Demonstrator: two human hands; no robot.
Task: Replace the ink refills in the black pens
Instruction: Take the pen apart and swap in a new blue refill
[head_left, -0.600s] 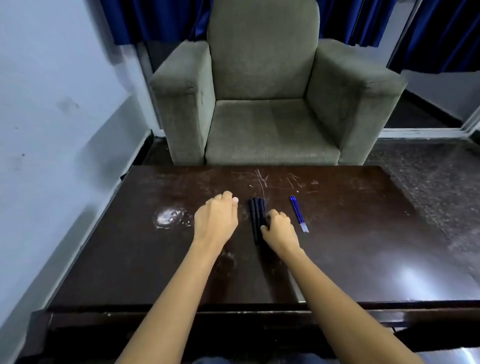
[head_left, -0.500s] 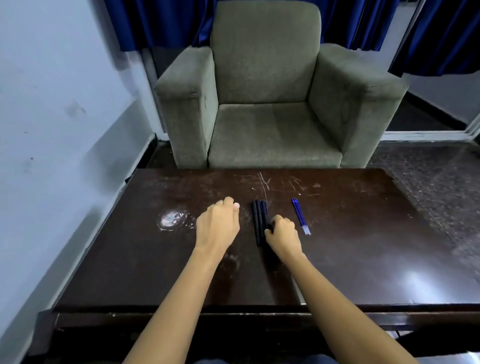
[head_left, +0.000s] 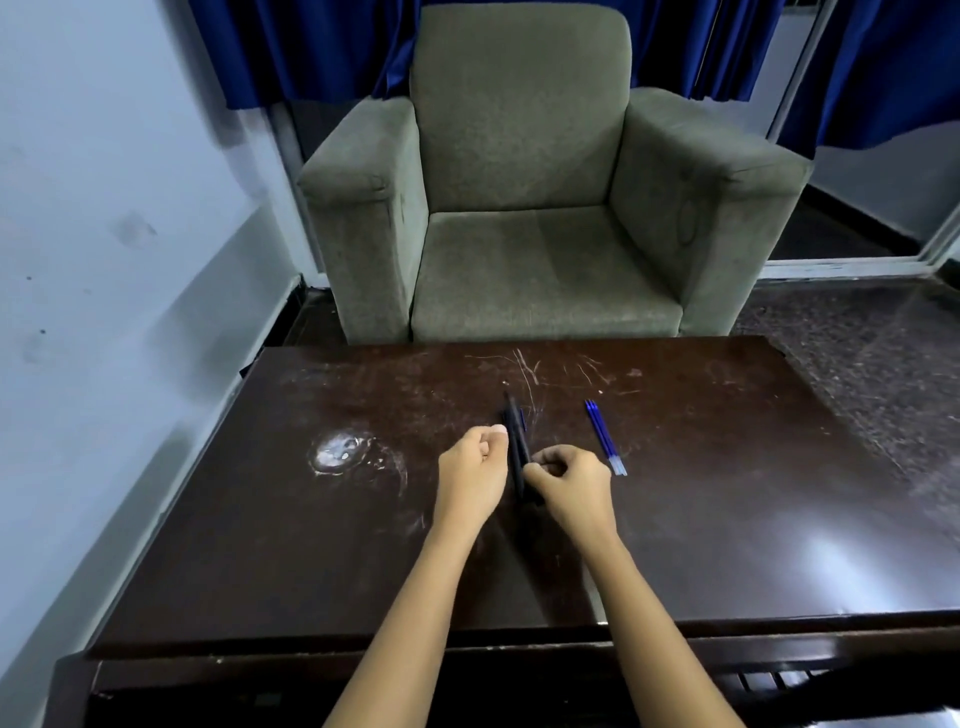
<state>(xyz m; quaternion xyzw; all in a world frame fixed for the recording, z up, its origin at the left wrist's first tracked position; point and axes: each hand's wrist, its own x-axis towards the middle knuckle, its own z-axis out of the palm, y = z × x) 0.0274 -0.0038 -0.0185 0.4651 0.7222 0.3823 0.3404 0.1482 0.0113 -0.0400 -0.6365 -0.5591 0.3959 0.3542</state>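
A bunch of black pens (head_left: 514, 441) lies in the middle of the dark wooden table (head_left: 727, 493), pointing away from me. My right hand (head_left: 574, 486) is closed around the near end of a black pen, whose far tip sticks out past the others. My left hand (head_left: 470, 467) is curled into a loose fist just left of the pens, thumb tip against them; I cannot tell whether it grips one. Blue ink refills (head_left: 605, 439) lie side by side to the right of my right hand.
A white scuffed stain (head_left: 337, 452) marks the table to the left. A grey-green armchair (head_left: 519, 260) stands right behind the table's far edge. A pale wall runs along the left; the dark floor (head_left: 857, 364) is on the right.
My right hand has closed on a black pen and shifted it, so its tip now pokes out past the others. My left hand went from flat to curled, closer to the pens.
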